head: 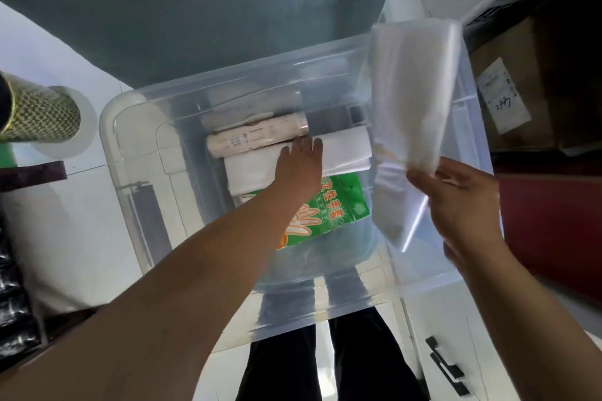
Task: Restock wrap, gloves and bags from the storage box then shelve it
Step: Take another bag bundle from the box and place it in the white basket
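Clear storage box [136, 114]: left hand [298, 166] flat on white bags [345, 150], fingers relaxed; right hand [462, 202] pinches plastic bag pack [410, 101].

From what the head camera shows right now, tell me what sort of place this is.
Probably a kitchen or a storeroom beside one. A clear storage box of wrap rolls and a green glove packet sits on a white counter, white cabinet doors with black handles stand below, and taped cardboard cartons are stacked right.

green glove pack [338, 205] w/ orange Chinese chars "手套", box label [503, 96] handwriting illegible
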Available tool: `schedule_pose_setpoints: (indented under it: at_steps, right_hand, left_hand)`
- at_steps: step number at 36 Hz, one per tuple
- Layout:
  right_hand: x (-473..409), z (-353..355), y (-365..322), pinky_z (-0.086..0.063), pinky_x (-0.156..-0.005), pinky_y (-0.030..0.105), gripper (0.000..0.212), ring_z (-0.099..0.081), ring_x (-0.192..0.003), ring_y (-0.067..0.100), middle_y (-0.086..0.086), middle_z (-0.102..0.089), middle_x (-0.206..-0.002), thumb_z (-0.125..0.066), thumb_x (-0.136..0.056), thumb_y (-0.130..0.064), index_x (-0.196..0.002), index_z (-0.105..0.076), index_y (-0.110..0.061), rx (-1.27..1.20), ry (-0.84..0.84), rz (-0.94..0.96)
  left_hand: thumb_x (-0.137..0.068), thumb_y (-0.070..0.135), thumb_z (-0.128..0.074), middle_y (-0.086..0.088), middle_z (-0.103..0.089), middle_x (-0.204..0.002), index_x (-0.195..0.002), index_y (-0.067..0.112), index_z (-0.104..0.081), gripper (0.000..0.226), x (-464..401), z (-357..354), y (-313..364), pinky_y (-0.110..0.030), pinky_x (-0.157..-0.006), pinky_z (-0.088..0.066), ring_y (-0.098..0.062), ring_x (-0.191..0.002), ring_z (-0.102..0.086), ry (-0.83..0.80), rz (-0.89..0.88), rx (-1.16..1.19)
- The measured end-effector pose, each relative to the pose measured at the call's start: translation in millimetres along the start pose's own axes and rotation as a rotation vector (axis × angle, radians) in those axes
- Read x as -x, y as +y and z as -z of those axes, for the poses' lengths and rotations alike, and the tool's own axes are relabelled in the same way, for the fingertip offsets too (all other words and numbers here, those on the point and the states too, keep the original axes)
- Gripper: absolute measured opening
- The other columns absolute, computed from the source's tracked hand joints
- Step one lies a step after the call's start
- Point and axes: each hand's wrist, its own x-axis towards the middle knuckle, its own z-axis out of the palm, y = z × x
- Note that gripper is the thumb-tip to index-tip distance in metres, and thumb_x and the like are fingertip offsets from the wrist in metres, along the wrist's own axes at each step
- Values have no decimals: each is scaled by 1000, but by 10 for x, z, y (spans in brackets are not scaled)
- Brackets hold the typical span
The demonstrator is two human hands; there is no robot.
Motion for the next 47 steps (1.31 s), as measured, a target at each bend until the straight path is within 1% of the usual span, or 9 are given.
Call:
schedule_pose_setpoints:
  at_steps: [4,12,18,23,28,31,36,41,47]
  right_hand:
    - [150,91,24,-57,-87,50,18,-73,-91,26,7,-77,-92,-77,-78,-9,-87,-79,-25,-111,-44,-143]
    - [403,210,45,-60,-64,27,22,-74,-85,19,8,-77,-93,-73,-79,-2,-83,-81,-22,-342,-74,-216]
    - [477,332,-45,-59,-61,27,23,-74,-82,17,7,-78,-92,-72,-79,-1,-90,-81,-19,-383,-111,-218]
    - [631,494,-104,-56,-58,24,24,-74,-76,14,3,-77,-86,-74,-77,-1,-85,-81,-23,-356,-87,-197]
    - [885,701,-230,-57,-59,25,25,-75,-77,16,3,-79,-87,-71,-80,1,-85,-82,-22,-361,-106,-200]
    - [1072,832,-360,-57,-57,24,27,-75,-77,16,4,-79,-87,-70,-80,2,-84,-82,-22,-361,-115,-191]
    - [1452,1048,-633,-54,-54,19,31,-75,-71,13,3,-79,-83,-70,-80,5,-80,-82,-23,-366,-118,-125]
    - [1838,1300,-829,-59,-62,23,29,-75,-77,18,5,-79,-87,-70,-82,4,-87,-81,-22,-348,-144,-44]
    - [2303,1760,-762,-60,-73,31,23,-75,-87,25,7,-78,-94,-70,-84,-4,-98,-80,-20,-342,-76,-23]
  left_hand:
    - [-85,18,-67,-16,-29,-153,-152,2,-13,87,-144,16,106,-44,-111,-31,-31,-138,-32,-50,104,-61]
    - [-66,42,-86,-13,-51,-136,-133,12,-52,81,-153,52,-28,-40,-97,-43,-31,-124,-49,-197,66,-112]
    - [-82,12,-65,-7,-61,-126,-129,17,-50,50,24,106,-149,-37,-80,-45,-28,-112,-59,-226,-31,8]
    - [-82,10,-62,-5,-64,-119,-123,21,-61,42,215,223,-192,-32,-70,-41,-26,-103,-60,-310,-84,4]
    - [-83,15,-65,-3,-65,-124,-123,27,-64,41,516,438,-213,-33,-79,-48,-26,-109,-60,-203,-56,120]
    - [-86,24,-67,-3,-66,-124,-126,28,-63,41,832,666,-234,-32,-85,-48,-27,-110,-61,-67,13,287]
    - [-85,20,-72,1,-71,-95,-117,18,-70,32,1602,1143,-257,-23,-64,-40,-23,-89,-66,196,119,764]
    - [-81,19,-78,5,-73,-91,-111,20,-73,31,2324,1544,-171,-23,-66,-50,-12,-78,-66,380,229,1196]
    - [-82,16,-76,6,-77,-98,-105,25,-75,25,2649,1866,315,-27,-60,-55,-9,-81,-70,249,154,1669]
